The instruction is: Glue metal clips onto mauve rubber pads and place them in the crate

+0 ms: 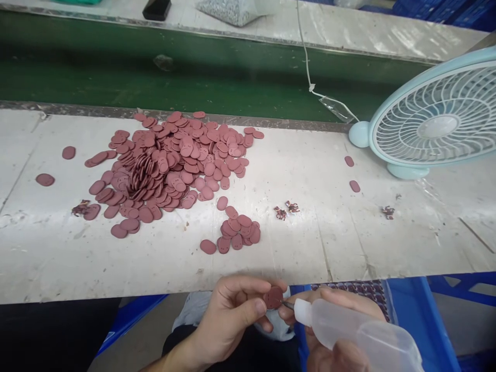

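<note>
Between the thumb and fingers of my left hand (234, 315) is a small dark red oval disc (274, 297), held just past the table's near edge. My right hand (344, 310) is wrapped round a translucent white squeeze bottle (360, 333) with a thin dark nozzle tip. The bottle lies tilted, and its tip (285, 304) points at the disc's face; whether they touch I cannot tell. Past my hands, a small group of similar oval discs (237, 230) lies on the white table, with a large heap of them (170, 165) behind it.
A pale blue fan (437, 124) stands at the right. Small dark reddish-brown pieces (287, 210) lie on the white table (294, 170). Below its edge, a blue crate (426, 320) holds rows of dark red pieces (360, 292). A green belt (232, 77) runs behind.
</note>
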A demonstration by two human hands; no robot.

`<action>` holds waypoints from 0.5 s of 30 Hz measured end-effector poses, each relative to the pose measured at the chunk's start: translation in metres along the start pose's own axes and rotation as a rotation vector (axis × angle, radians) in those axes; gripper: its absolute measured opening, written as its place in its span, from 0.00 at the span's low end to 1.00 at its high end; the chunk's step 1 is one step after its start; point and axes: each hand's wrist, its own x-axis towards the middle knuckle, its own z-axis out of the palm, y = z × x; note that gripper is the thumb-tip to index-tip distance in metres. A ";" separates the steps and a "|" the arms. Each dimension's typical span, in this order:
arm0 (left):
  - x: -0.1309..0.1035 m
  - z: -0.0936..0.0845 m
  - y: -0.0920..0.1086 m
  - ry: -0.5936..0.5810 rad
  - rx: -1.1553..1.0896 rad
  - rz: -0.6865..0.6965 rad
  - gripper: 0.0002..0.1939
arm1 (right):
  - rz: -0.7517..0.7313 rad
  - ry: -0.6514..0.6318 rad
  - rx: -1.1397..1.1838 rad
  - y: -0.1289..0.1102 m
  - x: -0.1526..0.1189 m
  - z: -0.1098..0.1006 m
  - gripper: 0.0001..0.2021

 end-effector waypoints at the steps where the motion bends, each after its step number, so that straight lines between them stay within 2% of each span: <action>1: 0.000 0.000 0.000 -0.007 -0.001 0.000 0.09 | -0.005 -0.007 -0.006 0.001 0.000 -0.002 0.14; 5: 0.000 0.001 0.001 -0.022 -0.004 -0.001 0.10 | -0.017 0.004 -0.053 0.009 -0.003 -0.006 0.16; 9: 0.000 0.000 0.001 -0.013 -0.005 -0.003 0.09 | -0.061 0.102 -0.125 0.014 -0.004 0.003 0.15; 12: -0.001 0.000 0.001 0.001 -0.005 -0.003 0.09 | -0.039 0.137 -0.074 0.009 -0.003 0.012 0.14; 15: -0.002 0.001 0.001 0.044 0.004 -0.009 0.08 | 0.004 0.109 -0.016 0.001 -0.003 0.012 0.13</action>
